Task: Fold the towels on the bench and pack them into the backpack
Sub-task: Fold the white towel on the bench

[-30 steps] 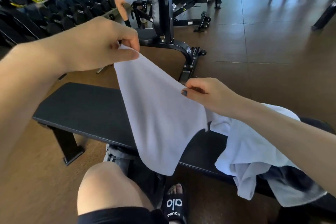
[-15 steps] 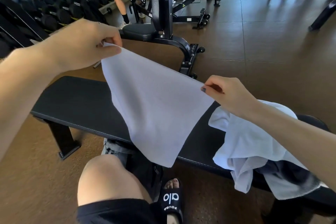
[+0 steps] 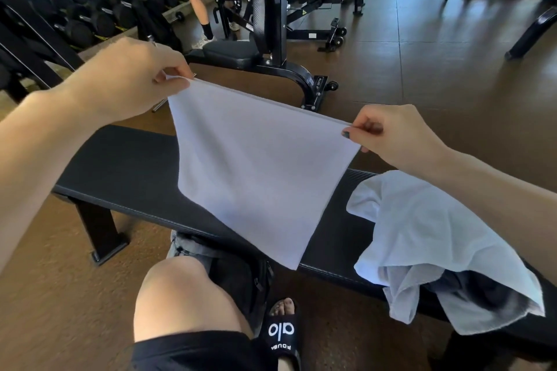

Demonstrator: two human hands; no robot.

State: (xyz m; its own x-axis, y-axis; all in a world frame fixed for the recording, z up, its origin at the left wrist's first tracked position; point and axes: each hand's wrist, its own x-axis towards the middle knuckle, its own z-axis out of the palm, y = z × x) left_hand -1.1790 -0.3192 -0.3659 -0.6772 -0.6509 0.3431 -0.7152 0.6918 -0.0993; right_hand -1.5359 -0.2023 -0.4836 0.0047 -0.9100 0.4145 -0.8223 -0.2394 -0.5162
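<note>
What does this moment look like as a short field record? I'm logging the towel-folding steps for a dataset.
left hand: pinches one top corner of the held towel
right hand: pinches the other top corner
held towel: white, stretched taut between the hands, hanging above the bench
other towels: crumpled pile on the bench's right part, unfolded
backpack: dark, on the floor beneath the bench, beside the knee
task stage: folding not finished, nothing visibly packed

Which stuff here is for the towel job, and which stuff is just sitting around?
For the job:
- held towel, pinched at its top corners by the left hand and right hand
- crumpled towels on the bench
- backpack on the floor by the knee

Just around:
- dumbbell rack
- weight machine
- slide sandal
</note>
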